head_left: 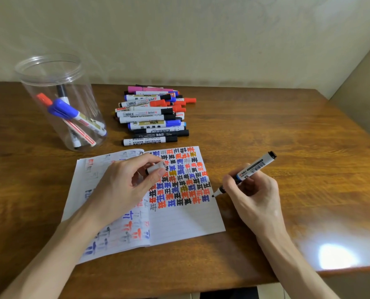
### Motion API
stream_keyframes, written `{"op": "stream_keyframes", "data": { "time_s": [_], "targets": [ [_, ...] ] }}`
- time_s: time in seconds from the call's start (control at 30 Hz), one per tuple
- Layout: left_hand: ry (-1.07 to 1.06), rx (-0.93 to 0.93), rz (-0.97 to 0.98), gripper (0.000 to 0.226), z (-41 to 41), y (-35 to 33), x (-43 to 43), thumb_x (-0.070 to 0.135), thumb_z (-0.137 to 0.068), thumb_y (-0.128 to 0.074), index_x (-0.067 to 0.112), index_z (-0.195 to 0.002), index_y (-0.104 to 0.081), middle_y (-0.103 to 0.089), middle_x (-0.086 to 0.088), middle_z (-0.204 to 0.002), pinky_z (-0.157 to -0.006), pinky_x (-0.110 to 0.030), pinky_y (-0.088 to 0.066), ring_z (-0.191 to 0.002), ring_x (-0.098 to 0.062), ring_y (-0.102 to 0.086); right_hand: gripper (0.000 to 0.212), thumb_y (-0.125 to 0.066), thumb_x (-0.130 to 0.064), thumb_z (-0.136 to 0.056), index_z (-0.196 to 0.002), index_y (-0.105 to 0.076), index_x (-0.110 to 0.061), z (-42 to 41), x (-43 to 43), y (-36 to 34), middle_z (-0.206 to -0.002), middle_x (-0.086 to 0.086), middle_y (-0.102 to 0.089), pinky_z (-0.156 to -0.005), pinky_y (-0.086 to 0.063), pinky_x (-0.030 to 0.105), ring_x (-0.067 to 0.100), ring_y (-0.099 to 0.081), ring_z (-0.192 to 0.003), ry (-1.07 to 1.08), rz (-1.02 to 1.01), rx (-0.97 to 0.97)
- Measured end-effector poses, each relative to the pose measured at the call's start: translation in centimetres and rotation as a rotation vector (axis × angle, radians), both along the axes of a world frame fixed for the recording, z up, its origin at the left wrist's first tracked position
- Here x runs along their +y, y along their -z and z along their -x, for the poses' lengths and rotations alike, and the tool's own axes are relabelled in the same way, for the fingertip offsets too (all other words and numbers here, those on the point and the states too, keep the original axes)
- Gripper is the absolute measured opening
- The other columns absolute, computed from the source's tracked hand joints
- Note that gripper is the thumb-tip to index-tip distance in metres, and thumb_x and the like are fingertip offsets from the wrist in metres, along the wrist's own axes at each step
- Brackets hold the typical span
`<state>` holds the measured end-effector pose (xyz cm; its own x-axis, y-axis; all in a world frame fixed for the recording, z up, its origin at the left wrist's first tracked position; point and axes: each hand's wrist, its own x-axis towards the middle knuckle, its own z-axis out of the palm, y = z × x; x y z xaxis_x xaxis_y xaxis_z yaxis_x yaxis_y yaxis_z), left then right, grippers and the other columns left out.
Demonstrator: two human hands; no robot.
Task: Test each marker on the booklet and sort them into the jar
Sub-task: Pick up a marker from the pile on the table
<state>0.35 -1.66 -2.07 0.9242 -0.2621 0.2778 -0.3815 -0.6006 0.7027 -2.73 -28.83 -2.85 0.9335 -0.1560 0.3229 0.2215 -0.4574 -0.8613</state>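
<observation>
A brown wooden table (287, 137) is carrying a clear jar (39, 83) standing far left, a pile of markers (153, 115) lying beside it, and an open booklet (179, 221) lying near centre.

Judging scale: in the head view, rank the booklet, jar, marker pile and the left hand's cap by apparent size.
1. booklet, nearest the camera
2. jar
3. marker pile
4. cap in the left hand

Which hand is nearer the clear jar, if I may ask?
Left. The left hand rests on the booklet, front-right of the jar; the right hand is farther right.
</observation>
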Motion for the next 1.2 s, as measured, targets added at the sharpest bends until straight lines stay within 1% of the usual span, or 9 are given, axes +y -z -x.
{"op": "stream_keyframes", "data": {
  "time_s": [0.1, 0.23, 0.37, 0.5, 0.67, 0.8, 1.0, 1.13, 1.2],
  "targets": [
    [-0.002, 0.003, -0.007, 0.032, -0.02, 0.09, 0.06, 0.051, -0.095, -0.058, 0.032, -0.117, -0.069, -0.07, 0.021, -0.096, -0.067, -0.023, -0.057, -0.09, -0.002, -0.07, 0.013, -0.071, -0.021, -0.089, -0.077, -0.07, -0.018, -0.01, 0.07, 0.0, -0.072, -0.005, -0.072, -0.053, -0.053, 0.028, 0.017, -0.066, -0.061, -0.041, 0.016, -0.009],
    [-0.006, 0.005, -0.01, 0.031, -0.05, 0.12, 0.05, 0.051, -0.095, -0.058, 0.032, -0.118, -0.069, -0.07, 0.021, -0.095, -0.066, -0.02, -0.056, -0.089, -0.002, -0.069, 0.014, -0.072, -0.02, -0.089, -0.075, -0.068, -0.019, -0.11, 0.03, 0.16, -0.071, -0.005, -0.07, -0.052, -0.052, 0.031, 0.018, -0.064, -0.059, -0.059, 0.036, 0.007],
    [-0.004, 0.007, 0.004, 0.03, -0.08, 0.13, 0.06, 0.05, -0.095, -0.059, 0.033, -0.118, -0.068, -0.071, 0.021, -0.096, -0.067, -0.023, -0.057, -0.09, -0.003, -0.07, 0.015, -0.072, -0.017, -0.089, -0.076, -0.066, -0.02, -0.14, -0.12, 0.3, -0.07, -0.005, -0.069, -0.05, -0.046, 0.021, 0.013, -0.061, -0.057, -0.018, 0.046, -0.002],
    [0.005, -0.001, 0.01, 0.028, -0.05, 0.02, -0.05, 0.049, -0.096, -0.059, 0.033, -0.117, -0.068, -0.07, 0.021, -0.095, -0.068, -0.022, -0.056, -0.091, -0.004, -0.07, 0.013, -0.072, -0.016, -0.088, -0.075, -0.068, -0.018, -0.17, -0.09, 0.16, -0.072, -0.005, -0.072, -0.051, -0.048, 0.019, 0.014, -0.064, -0.057, 0.006, 0.005, -0.01],
    [0.006, -0.013, 0.003, 0.026, -0.05, 0.04, -0.04, 0.047, -0.096, -0.06, 0.032, -0.116, -0.069, -0.07, 0.022, -0.094, -0.068, -0.021, -0.055, -0.09, -0.003, -0.07, 0.013, -0.072, -0.02, -0.089, -0.076, -0.071, -0.017, -0.2, 0.08, 0.1, -0.071, -0.003, -0.071, -0.053, -0.052, 0.027, 0.017, -0.066, -0.06, -0.019, 0.0, -0.003],
    [0.007, -0.012, 0.013, 0.025, 0.03, -0.01, -0.05, 0.048, -0.096, -0.06, 0.033, -0.115, -0.068, -0.07, 0.021, -0.092, -0.069, -0.021, -0.055, -0.089, -0.004, -0.07, 0.015, -0.072, -0.019, -0.089, -0.074, -0.069, -0.018, -0.19, 0.05, 0.17, -0.07, -0.004, -0.071, -0.051, -0.047, 0.022, 0.013, -0.062, -0.057, -0.051, 0.018, 0.027],
    [0.014, -0.024, 0.005, 0.025, 0.0, -0.09, -0.06, 0.046, -0.096, -0.06, 0.03, -0.115, -0.069, -0.07, 0.02, -0.09, -0.066, -0.019, -0.053, -0.086, -0.005, -0.07, 0.015, -0.071, -0.018, -0.089, -0.075, -0.069, -0.017, -0.21, 0.04, 0.16, -0.071, -0.005, -0.071, -0.051, -0.048, 0.024, 0.013, -0.063, -0.058, -0.044, 0.015, 0.005],
    [0.02, -0.016, 0.006, 0.026, 0.01, -0.05, -0.05, 0.047, -0.096, -0.059, 0.032, -0.115, -0.069, -0.07, 0.021, -0.092, -0.066, -0.018, -0.054, -0.088, -0.003, -0.07, 0.014, -0.071, -0.02, -0.09, -0.077, -0.07, -0.016, -0.19, -0.09, 0.23, -0.071, -0.002, -0.071, -0.054, -0.054, 0.037, 0.018, -0.066, -0.061, -0.017, 0.023, -0.005],
    [0.018, -0.013, 0.006, 0.027, 0.01, 0.0, -0.01, 0.048, -0.096, -0.059, 0.032, -0.115, -0.069, -0.07, 0.021, -0.093, -0.067, -0.022, -0.056, -0.089, -0.004, -0.07, 0.014, -0.07, -0.021, -0.09, -0.076, -0.069, -0.017, -0.21, -0.06, 0.3, -0.071, -0.004, -0.071, -0.053, -0.053, 0.036, 0.017, -0.066, -0.061, -0.031, 0.039, 0.002]
  ]
}}
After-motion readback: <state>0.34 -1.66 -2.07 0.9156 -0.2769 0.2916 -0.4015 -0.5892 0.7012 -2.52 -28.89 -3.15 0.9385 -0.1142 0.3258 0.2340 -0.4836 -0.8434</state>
